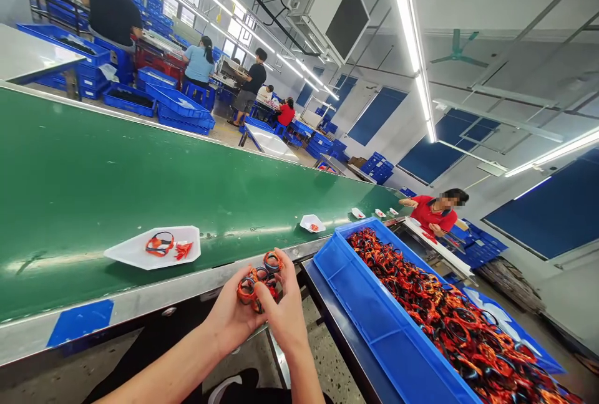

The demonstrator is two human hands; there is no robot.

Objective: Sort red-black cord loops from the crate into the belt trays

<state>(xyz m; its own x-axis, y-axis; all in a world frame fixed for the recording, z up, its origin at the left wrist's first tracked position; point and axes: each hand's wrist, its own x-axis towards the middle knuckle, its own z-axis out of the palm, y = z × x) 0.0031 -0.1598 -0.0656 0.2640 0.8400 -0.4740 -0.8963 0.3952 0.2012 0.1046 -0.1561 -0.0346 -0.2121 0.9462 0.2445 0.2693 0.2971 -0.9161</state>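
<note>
My left hand [229,317] is cupped around several small orange and black rings [253,283], just in front of the conveyor's metal edge. My right hand [286,307] meets it from the right, its thumb laid over the bunch and its fingers closed on a ring [272,260] at the top. On the green belt [234,186], to the left of my hands, lies a white pointed tray [145,259]. It carries one orange and black ring [159,244] and a few small red pieces [183,249].
A long blue bin [355,304] heaped with similar rings [435,310] stands at my right. Farther along the belt sit several white trays [306,223]. A person in red [433,214] sits at the far end. Other people work beyond the conveyor among blue crates [182,105].
</note>
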